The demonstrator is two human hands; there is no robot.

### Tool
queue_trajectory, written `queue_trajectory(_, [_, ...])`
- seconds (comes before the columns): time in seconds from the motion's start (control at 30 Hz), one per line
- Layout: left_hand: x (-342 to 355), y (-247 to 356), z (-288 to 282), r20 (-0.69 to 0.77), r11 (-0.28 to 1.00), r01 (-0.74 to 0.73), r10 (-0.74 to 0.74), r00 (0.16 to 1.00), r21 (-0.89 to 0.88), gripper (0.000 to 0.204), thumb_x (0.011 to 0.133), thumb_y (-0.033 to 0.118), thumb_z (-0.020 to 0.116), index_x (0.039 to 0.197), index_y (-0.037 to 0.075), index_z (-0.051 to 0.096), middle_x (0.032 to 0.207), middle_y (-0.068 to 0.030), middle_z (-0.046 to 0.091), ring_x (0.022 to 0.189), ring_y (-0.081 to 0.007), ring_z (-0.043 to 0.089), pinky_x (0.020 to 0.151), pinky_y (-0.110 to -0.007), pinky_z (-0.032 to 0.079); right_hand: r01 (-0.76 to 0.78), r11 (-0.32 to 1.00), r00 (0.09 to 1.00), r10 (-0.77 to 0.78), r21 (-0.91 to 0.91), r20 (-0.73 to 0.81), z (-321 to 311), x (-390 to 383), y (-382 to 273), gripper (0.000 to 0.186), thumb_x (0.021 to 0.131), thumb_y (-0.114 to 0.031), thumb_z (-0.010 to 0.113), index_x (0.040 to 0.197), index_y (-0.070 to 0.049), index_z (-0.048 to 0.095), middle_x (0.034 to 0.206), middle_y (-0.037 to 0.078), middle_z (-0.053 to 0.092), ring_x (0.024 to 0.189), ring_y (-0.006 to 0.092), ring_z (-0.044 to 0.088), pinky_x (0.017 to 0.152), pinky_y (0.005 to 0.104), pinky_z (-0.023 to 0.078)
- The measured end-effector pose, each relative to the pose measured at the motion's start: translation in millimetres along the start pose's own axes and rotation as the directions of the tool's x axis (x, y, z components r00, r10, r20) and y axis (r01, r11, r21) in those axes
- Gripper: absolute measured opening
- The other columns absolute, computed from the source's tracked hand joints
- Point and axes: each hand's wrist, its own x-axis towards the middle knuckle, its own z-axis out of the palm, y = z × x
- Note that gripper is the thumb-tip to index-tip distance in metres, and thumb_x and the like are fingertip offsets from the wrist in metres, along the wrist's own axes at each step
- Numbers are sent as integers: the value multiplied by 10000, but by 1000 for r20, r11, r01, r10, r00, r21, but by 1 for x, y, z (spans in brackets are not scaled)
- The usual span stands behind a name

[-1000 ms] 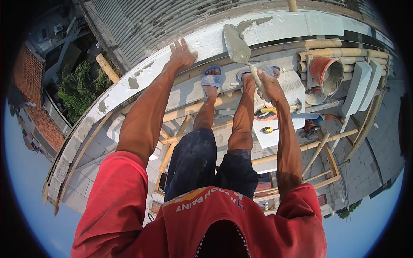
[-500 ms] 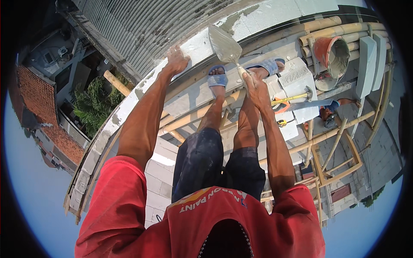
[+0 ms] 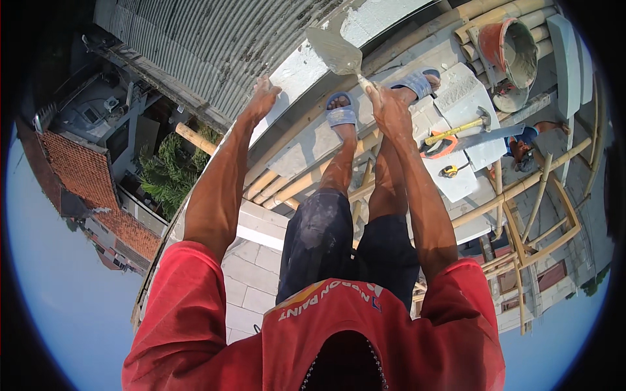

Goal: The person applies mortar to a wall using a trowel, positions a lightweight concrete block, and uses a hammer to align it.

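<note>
On my head feed, the trowel (image 3: 334, 51) shows a broad, leaf-shaped grey blade smeared with mortar, narrowing to a pale handle. I see its blade over the edge of a long white wall top (image 3: 301, 73), which is chalky and patched with rough grey mortar; contact between them I can't confirm. Beyond runs a ridged, weathered corrugated roof (image 3: 215, 58). By the legs, pale blocks (image 3: 466, 101) carry a yellow-handled hammer (image 3: 450, 132), an orange-handled saw (image 3: 489, 139) and a yellow tape measure (image 3: 450, 171), near a mortar-crusted red bucket (image 3: 493, 47). My right hand (image 3: 389, 107) has its fingers wrapped around the trowel's handle, blade pointing away. My left hand (image 3: 263, 99) is at the wall top, left of the blade; whether its fingers are curled or spread, I can't tell.
</note>
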Motion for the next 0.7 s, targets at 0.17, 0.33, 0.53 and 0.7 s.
queue_trajectory(0.17, [3, 6, -9, 64, 1000, 2, -3, 998, 8, 913, 949, 488, 457, 1556, -85, 87, 1648, -262, 30, 1544, -332, -16, 1236, -350, 34, -68, 997, 971, 56, -45, -231, -78, 48, 5, 497, 1039, -452, 407, 1146, -33, 651, 1119, 252, 665, 1047, 459, 615, 885, 508, 486])
queue_trajectory(0.33, [-4, 39, -8, 141, 998, 65, -61, 988, -25, 895, 984, 526, 431, 1555, -81, 106, 1651, -246, 73, 1542, -319, 48, 1233, -354, 92, -111, 993, 897, 80, -47, -434, -120, 76, 25, 481, 1025, -457, 442, 1115, -23, 630, 1048, 251, 657, 934, 462, 612, 778, 511, 499])
queue_trajectory(0.53, [31, 99, -39, -18, 993, -100, 100, 995, -57, 937, 972, 579, 452, 1564, -57, 103, 1647, -247, 90, 1535, -334, 79, 1230, -386, 124, 104, 666, 733, 450, 739, -510, -149, 60, 25, 470, 999, -465, 527, 1101, -15, 612, 903, 191, 651, 716, 348, 625, 592, 421, 505])
queue_trajectory(0.7, [80, 218, -34, 54, 956, -293, 292, 955, 3, 971, 962, 624, 469, 1571, -37, 100, 1644, -248, 104, 1528, -347, 105, 1227, -413, 150, 106, -79, 760, 649, 991, -29, -109, 0, 32, 477, 962, -472, 620, 1094, -14, 598, 785, 108, 609, 546, 205, 594, 438, 308, 479])
